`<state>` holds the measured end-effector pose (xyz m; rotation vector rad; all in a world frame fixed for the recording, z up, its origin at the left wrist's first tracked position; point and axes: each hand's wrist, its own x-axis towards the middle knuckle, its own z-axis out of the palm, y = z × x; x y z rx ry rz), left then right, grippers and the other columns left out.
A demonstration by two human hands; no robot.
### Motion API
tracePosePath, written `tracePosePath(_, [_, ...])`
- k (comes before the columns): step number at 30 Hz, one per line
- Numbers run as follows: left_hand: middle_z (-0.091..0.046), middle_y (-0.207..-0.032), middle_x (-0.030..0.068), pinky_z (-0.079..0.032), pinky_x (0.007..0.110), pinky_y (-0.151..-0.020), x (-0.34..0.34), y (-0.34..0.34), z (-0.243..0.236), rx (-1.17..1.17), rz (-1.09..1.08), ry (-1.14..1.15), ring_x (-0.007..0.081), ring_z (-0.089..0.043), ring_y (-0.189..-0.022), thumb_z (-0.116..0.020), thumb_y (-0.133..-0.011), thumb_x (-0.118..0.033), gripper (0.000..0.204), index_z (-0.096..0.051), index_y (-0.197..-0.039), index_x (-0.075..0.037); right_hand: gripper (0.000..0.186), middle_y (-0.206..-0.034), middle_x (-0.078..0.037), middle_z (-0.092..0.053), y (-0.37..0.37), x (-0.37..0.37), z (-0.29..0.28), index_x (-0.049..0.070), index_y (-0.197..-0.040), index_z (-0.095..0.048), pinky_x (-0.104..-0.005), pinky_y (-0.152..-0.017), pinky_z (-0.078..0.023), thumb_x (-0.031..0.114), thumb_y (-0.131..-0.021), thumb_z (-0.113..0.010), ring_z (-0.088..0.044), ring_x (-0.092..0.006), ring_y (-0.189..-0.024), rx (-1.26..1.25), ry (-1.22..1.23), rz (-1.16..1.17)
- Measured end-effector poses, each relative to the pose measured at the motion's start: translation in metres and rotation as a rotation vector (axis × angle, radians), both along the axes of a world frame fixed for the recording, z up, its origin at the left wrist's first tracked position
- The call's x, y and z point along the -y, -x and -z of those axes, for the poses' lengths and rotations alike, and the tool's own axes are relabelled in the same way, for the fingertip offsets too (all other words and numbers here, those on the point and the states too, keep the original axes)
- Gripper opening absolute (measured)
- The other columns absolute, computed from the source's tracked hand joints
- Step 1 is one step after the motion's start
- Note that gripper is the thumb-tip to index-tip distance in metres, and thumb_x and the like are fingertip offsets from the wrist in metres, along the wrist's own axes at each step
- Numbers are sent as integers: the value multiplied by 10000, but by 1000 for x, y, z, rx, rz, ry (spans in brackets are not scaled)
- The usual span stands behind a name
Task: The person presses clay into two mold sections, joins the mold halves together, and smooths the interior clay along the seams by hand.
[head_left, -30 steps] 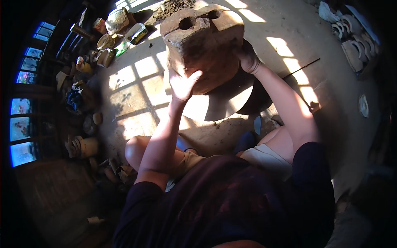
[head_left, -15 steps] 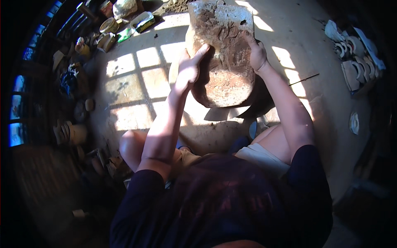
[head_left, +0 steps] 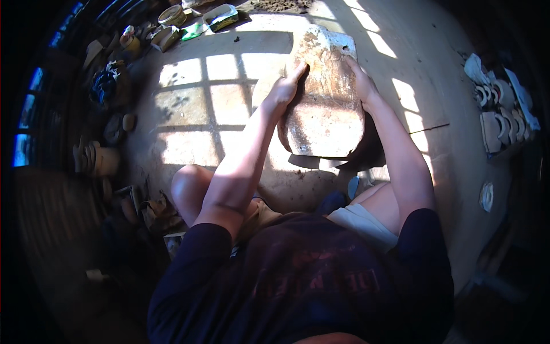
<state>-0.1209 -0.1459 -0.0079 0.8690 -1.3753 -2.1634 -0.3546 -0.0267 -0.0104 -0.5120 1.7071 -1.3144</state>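
Between my hands is a thick, worn board (head_left: 323,117), stained with pale and reddish-brown dirt. Its near end is rounded, and a small hole pierces its far right corner. My left hand (head_left: 286,89) grips the left edge, thumb lying over the top face. On the opposite edge, my right hand (head_left: 362,86) is closed round the side, its underside fingers hidden. Below the board, a pale rounded edge shows at the left and a dark shape at the right; I cannot make out what they belong to.
Tubs and a pale open box (head_left: 220,17) stand at the far left, near a heap of brown crumbly soil (head_left: 281,6). Curved pale pieces (head_left: 504,123) are stacked at the right, with a white ring-shaped item (head_left: 486,196) nearer. A thin dark rod (head_left: 429,128) lies on the floor.
The board has gone lower, away from my head, and its face has turned more into the sunlight. Both hands keep their hold on its sides. The view has shifted slightly.
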Motion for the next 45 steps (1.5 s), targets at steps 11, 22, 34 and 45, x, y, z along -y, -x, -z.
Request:
tracePosePath(11, [-708,-963,95,-492,341,-884,29,-4,44,393,-3,91,172,-598,-862,-532,-1083,-533,602,-742,-1148,28,1080,-1442,-335,-611,-14,17,-14,-149,-1396,-600,-426,-1114,-457,809,-898,-581,-610,-395,-1345,-537,-377,10])
tracePosePath(22, [-93,-1743,305,-127,516,-1310,-117,-114,38,271,-137,450,407,-109,-1628,-719,-960,-571,1140,-94,-1680,55,592,-634,-23,-520,-114,61,-170,100,-699,-560,-295,-475,-391,567,-1063,-550,-467,-131,-497,-50,500,-271])
tracePosePath(34, [-438,-1568,339,-305,533,-1240,-96,-113,12,537,-155,743,459,-389,-1505,-691,-966,-526,938,-343,-1602,69,612,-560,44,-384,-177,106,-80,175,-677,-458,-254,-382,-229,599,-1117,-431,-312,-69,-441,90,393,-516])
tracePosePath(45, [-690,-1306,301,-503,456,-1074,-16,-77,25,381,57,369,415,-656,-1256,-747,-917,-521,819,-529,-1519,-11,671,-556,41,-351,-118,168,-49,147,-684,-467,-251,-384,-203,694,-1072,-452,-314,-74,-423,176,441,-392])
